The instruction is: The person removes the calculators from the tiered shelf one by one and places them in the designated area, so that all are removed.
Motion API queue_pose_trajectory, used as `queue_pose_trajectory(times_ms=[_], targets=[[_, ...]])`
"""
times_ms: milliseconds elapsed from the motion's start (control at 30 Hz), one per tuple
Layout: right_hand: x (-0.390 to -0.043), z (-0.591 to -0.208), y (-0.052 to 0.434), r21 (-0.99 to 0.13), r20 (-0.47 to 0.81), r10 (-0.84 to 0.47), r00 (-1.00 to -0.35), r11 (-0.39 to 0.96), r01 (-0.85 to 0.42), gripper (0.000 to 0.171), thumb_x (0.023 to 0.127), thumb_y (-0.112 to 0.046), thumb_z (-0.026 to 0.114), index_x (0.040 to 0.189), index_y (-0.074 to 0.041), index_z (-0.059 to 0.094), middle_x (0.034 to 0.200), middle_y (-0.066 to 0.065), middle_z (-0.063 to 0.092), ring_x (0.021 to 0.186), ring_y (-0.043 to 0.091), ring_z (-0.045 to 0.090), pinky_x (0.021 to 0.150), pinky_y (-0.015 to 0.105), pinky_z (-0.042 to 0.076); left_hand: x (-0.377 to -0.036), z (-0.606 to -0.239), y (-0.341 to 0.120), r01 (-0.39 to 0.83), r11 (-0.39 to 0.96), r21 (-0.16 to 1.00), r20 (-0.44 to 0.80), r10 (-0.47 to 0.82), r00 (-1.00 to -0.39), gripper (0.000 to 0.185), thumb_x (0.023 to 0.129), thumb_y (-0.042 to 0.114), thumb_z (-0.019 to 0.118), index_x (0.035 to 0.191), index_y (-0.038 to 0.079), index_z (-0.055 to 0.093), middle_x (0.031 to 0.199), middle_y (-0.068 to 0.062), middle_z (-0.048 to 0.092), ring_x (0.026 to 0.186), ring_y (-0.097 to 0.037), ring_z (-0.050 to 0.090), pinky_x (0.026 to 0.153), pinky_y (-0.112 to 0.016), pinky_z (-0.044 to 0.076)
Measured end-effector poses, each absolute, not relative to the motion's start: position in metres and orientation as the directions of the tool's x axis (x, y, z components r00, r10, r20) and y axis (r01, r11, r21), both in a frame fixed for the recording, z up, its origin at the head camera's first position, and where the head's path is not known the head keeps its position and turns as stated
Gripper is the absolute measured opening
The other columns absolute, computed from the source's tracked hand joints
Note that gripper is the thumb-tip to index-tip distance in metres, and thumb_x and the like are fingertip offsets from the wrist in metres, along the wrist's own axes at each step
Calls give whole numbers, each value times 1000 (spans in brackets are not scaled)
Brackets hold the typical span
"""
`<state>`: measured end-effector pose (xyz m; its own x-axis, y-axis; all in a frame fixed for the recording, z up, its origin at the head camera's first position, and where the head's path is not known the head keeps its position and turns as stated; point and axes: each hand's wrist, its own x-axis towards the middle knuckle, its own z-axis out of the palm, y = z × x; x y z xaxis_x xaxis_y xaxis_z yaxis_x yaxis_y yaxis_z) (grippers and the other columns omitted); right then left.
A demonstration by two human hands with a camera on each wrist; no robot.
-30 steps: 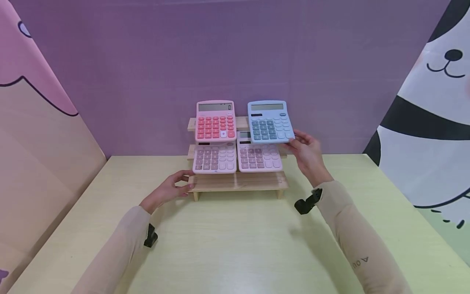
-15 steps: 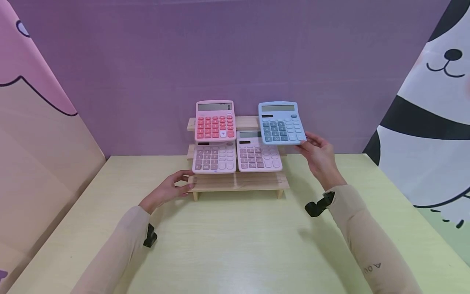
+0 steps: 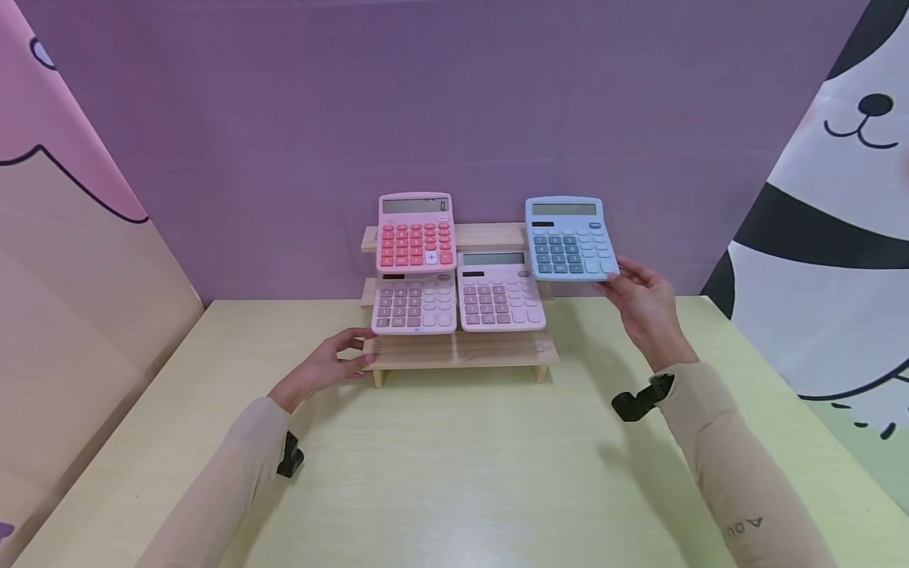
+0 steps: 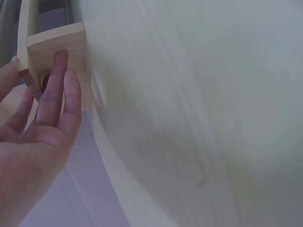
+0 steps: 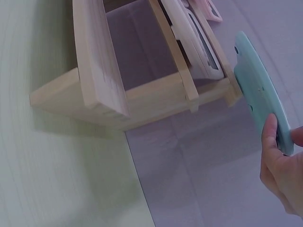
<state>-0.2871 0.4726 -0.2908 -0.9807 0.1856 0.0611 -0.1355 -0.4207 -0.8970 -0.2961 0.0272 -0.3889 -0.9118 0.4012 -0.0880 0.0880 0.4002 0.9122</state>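
From the head view, the right hand [image 3: 648, 309] pinches the blue calculator [image 3: 570, 238] at its lower right corner, holding it in the air just off the right end of the wooden rack [image 3: 461, 351], clear of the top shelf. The calculator lies at about ten o'clock from that grip, its long axis upright, its face tilted toward the camera; pale blue case, darker blue number keys, grey display strip. The left hand [image 3: 328, 368] rests at the rack's lower left corner, fingers loosely spread against the wood. Three pink calculators remain on the rack.

In the left wrist view, straight fingers [image 4: 57, 90] touch the rack's end board.

In the right wrist view, the calculator [image 5: 261, 90] shows edge-on, its bottom edge pinched between thumb and fingers, just right of the rack [image 5: 128, 99] above the table [image 5: 57, 161].
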Motion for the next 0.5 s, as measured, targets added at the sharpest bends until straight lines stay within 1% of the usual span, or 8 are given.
queue_pose_trajectory(times_ms=[167,333,500], targets=[[-284,-291,481,-889,57,180,-982,-439,-132,58,84,6,57,137,2,34,110,8,53,91,17,63,81,28,55,-295,-388,27,93,399,912,-85,407,-910,52,90,20,58,136,11,37,126,-19,39,101,-26,54,85,-36,54],[-282,-292,489,-896,45,180,-983,-427,-119,60,85,4,57,139,1,32,113,7,52,96,16,61,85,28,53,-294,-387,27,94,400,912,-85,406,-910,52,90,20,59,137,10,36,127,-19,40,102,-26,54,85,-35,54],[-280,-294,497,-896,26,194,-981,-431,-109,61,84,3,59,139,-2,33,116,6,51,97,15,61,86,28,52,-294,-387,28,91,401,912,-87,403,-911,52,90,20,59,136,11,37,127,-19,40,102,-25,54,85,-34,54]])
